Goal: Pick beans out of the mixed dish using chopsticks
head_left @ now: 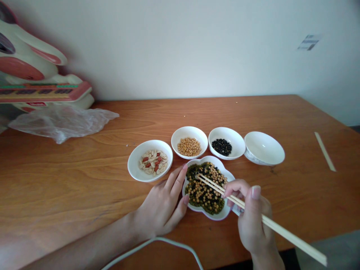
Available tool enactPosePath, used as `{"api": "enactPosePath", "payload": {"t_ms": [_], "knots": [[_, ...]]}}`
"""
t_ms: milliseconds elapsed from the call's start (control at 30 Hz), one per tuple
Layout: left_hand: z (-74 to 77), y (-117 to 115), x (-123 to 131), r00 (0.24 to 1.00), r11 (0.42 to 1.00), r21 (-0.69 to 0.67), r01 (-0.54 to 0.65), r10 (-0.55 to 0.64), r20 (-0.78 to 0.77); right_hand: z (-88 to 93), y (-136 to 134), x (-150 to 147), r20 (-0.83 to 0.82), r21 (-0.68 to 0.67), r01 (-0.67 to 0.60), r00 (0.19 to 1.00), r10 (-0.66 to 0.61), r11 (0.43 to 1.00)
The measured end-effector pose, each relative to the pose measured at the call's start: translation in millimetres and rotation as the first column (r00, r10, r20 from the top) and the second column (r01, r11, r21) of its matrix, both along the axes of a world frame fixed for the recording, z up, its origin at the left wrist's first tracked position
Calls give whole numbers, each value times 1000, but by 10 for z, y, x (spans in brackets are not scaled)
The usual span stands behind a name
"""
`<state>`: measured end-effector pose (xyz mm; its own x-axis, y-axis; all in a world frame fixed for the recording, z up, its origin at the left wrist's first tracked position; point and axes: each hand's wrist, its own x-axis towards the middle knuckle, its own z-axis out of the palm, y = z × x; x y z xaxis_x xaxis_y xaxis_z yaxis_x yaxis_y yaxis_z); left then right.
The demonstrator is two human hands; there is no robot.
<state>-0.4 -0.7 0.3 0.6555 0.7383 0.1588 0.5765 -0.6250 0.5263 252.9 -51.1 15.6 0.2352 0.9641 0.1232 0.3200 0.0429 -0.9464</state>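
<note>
Pinching stiff, light chopsticks (281, 231), the right hand (254, 219) points them into the beans (216, 173) in the flower-shaped dish (218, 216); the left hand (161, 206), thumb spread from fingers, touches its side. Beans look hard, probably slippery, best gripped around their middles.

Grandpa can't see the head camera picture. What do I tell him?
A right hand holds chopsticks over a flower-shaped dish of mixed beans; the left hand touches its edge. Nearby stand four white bowls.

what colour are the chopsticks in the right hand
The chopsticks are a pale cream-yellow, like bare wood; they show best in the head view.
</note>
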Motion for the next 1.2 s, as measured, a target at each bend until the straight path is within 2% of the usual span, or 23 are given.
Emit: {"api": "enactPosePath", "payload": {"t_ms": [167, 367, 500, 633, 833, 1000, 1200], "knots": [[-7, 4, -2, 1000, 1000, 6, -2, 2, 7, 17, 12, -35, 13, 33, 35, 999, -36, 999], [-18, -5, -4, 1000, 1000, -1, -11, 11, -2, 132, -12, -154, -76, 42, 148, 987, -144, 988], [-21, -2, -4, 1000, 1000, 3, -12, 12, 5, 104, -4, -94, -133, 91, 147, 982, -134, 985], [-21, -3, -5, 1000, 1000, 5, -12, 12, -4, 125, 68, -1, -206, 128, 156, 970, -128, 979], [-36, -1, -5, 1000, 1000, 13, -9, 9, 0, 273, 256, -73, -275, 136, 257, 938, -213, 957], [-62, 7, -6, 1000, 1000, 30, -5, 4, 23, 220, 379, -107, -292, 175, 263, 934, -206, 949], [-63, -1, -8, 1000, 1000, 25, -11, 11, 5, 137, 407, -34, -283, 228, 221, 947, -152, 948]]}}
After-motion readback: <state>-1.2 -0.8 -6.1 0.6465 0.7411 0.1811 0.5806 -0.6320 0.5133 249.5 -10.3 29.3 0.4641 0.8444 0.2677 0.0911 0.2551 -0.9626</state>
